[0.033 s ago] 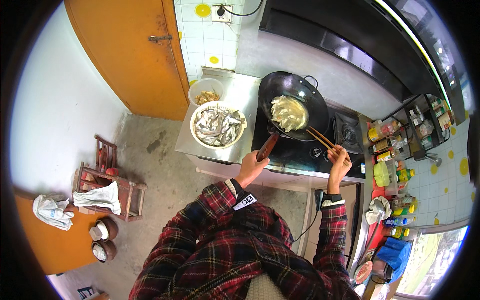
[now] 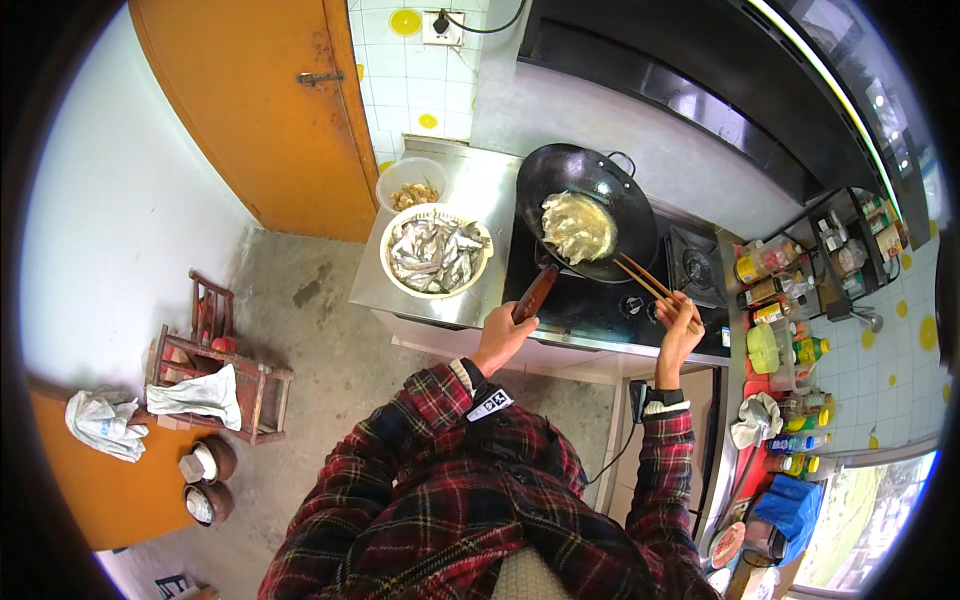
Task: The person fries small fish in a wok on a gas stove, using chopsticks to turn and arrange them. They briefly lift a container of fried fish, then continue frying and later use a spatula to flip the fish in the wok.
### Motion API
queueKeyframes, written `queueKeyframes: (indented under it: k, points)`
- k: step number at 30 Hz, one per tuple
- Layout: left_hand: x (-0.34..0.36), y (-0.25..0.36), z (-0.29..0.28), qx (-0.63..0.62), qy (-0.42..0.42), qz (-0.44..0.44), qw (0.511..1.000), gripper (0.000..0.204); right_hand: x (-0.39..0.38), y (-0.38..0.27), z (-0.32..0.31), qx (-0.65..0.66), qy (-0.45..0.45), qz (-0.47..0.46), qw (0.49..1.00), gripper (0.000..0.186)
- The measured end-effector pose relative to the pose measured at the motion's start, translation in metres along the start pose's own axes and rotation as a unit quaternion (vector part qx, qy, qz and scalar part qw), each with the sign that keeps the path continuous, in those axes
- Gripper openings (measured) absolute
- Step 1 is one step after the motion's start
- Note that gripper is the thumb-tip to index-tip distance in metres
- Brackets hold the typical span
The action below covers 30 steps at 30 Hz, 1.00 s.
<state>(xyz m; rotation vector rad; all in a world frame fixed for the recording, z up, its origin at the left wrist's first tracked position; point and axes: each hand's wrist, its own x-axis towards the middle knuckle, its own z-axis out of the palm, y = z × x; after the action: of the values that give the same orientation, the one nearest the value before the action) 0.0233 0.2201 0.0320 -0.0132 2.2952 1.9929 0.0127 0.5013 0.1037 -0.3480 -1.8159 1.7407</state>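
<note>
Beyond your left fingertips, the black wok [image 2: 585,205] sits on the dark stove [image 2: 600,300], and your left hand [image 2: 503,335] is curled tight around the wok's reddish-brown handle [image 2: 535,293], which runs from your fingers up to the pan's rim. Inside the wok, a pale yellow patch of batter-like food [image 2: 577,227] lies in the oil, well ahead of both hands. Your right hand [image 2: 680,335] is closed on a pair of wooden chopsticks [image 2: 650,283]; their tips reach away from your fingers to the wok's near right edge, just beside the food. Left of your left fingers, on the steel counter [image 2: 470,300], stands a wide round bowl of small silvery fish [image 2: 436,252], with a smaller white bowl [image 2: 412,186] just beyond it. Right of your right fingers, bottles and jars [image 2: 780,350] crowd a shelf
</note>
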Motion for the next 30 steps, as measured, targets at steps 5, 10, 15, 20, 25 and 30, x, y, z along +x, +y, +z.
queueKeyframes:
  k: [5,10,15,20,25,30]
  points:
    - [0.0,-0.001,-0.014,-0.076,-0.044,-0.03,0.996,0.027,-0.005,-0.011,-0.008,-0.003,0.004,-0.011,1.0,0.038]
    - [-0.004,-0.001,-0.025,-0.111,-0.083,-0.061,0.989,0.024,-0.007,-0.019,-0.018,-0.009,0.02,-0.024,0.999,0.038]
    - [0.004,-0.01,-0.017,-0.038,-0.043,0.001,0.998,0.027,-0.005,-0.024,-0.03,-0.01,0.039,-0.03,0.999,0.038]
    - [0.011,-0.013,-0.009,0.013,-0.02,0.042,0.999,0.03,-0.005,-0.026,-0.037,-0.021,0.057,-0.03,0.998,0.041]
    - [0.012,-0.018,-0.007,0.02,-0.026,0.04,0.999,0.028,-0.004,-0.027,-0.04,-0.018,0.07,-0.034,0.997,0.041]
    - [0.014,-0.027,-0.01,-0.031,-0.063,0.026,0.997,0.025,-0.002,-0.027,-0.039,-0.017,0.071,-0.033,0.997,0.042]
